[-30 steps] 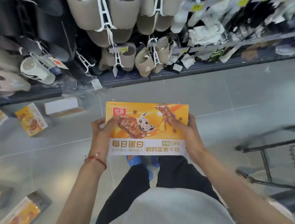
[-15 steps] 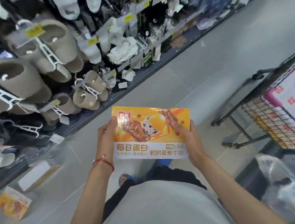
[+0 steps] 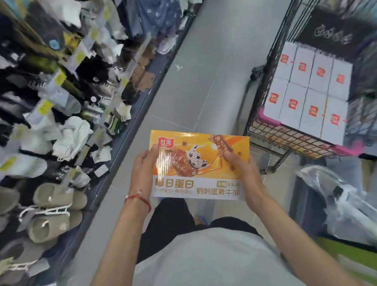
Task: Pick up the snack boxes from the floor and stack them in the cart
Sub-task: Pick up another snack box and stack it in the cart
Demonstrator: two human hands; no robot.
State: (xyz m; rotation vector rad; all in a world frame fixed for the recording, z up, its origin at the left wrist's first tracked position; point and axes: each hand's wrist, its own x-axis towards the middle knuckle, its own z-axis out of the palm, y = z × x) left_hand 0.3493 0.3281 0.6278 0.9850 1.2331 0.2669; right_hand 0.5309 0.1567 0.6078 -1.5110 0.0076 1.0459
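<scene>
Flanking grey floor (image 3: 207,46): shelves (image 3: 48,100), wire cart (image 3: 283,136).

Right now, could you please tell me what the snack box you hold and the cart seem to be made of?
The snack box looks like printed cardboard under clear glossy film: glare streaks cross it near the left hand. The cart seems to be dark metal wire, judging by its thin crossing bars; blur hides its finish.
</scene>
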